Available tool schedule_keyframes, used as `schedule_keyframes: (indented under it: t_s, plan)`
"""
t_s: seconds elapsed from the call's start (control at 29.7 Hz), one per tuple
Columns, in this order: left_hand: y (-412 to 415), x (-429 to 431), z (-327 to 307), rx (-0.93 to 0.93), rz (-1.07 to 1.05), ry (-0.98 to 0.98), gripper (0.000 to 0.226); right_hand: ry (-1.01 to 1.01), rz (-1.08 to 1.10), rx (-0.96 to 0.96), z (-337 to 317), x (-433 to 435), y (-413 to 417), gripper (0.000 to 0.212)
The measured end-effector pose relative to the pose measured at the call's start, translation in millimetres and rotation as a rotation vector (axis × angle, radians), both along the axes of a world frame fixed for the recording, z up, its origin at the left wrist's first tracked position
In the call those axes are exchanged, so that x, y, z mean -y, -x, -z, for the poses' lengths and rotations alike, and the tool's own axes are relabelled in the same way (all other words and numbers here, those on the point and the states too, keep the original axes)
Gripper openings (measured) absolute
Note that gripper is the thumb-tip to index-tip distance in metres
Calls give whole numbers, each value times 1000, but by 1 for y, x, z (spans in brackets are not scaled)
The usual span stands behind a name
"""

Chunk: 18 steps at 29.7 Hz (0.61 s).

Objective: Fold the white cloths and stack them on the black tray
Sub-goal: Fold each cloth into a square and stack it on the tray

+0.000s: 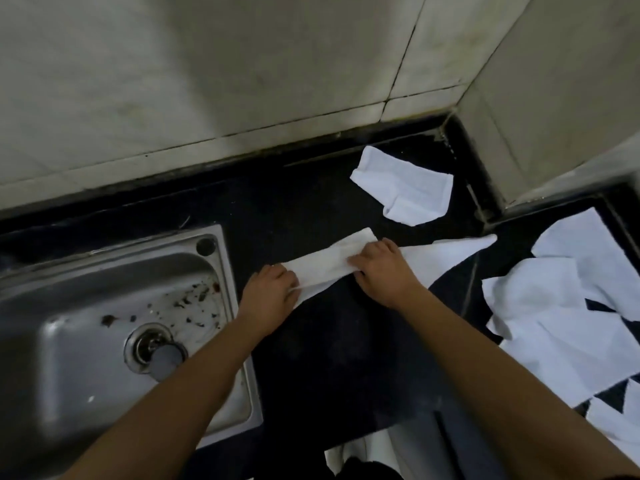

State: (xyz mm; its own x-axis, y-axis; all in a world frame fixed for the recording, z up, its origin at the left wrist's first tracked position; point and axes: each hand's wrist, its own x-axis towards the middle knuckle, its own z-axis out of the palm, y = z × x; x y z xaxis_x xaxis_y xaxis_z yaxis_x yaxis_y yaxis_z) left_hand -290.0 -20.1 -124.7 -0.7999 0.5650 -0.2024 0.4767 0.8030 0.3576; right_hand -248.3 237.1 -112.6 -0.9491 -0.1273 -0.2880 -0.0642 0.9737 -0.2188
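A white cloth [332,263] lies stretched across the black counter in front of me, folded into a long band whose right end [460,249] tapers to a point. My left hand [270,294] pinches its lower left edge. My right hand [384,271] grips the band at its middle, fingers curled over the top layer. A folded white cloth [403,190] lies farther back near the wall. Several loose white cloths [568,306] lie spread at the right. I cannot make out a black tray against the black surface.
A steel sink [114,323] with debris and a drain plug [166,355] sits at the left. Tiled walls [242,81] close the back, and a wall corner [540,133] juts out at the right. The black counter [346,358] lies between my arms.
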Motion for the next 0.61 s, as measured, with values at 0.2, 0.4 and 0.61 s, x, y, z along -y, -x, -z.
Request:
schedule_keyframes:
  t_s: [0.2,0.4,0.61]
  plan:
    - [-3,3,-25,-251,-8,-125,9,147,-117,-289,-12,-8,-24,14]
    - [-71,5,-34,-231,45,18,30,256,-89,-213,-3,-2,-88,31]
    - [-144,18,-14,-59,214,210,33,181,-313,27,4,-9,-139,48]
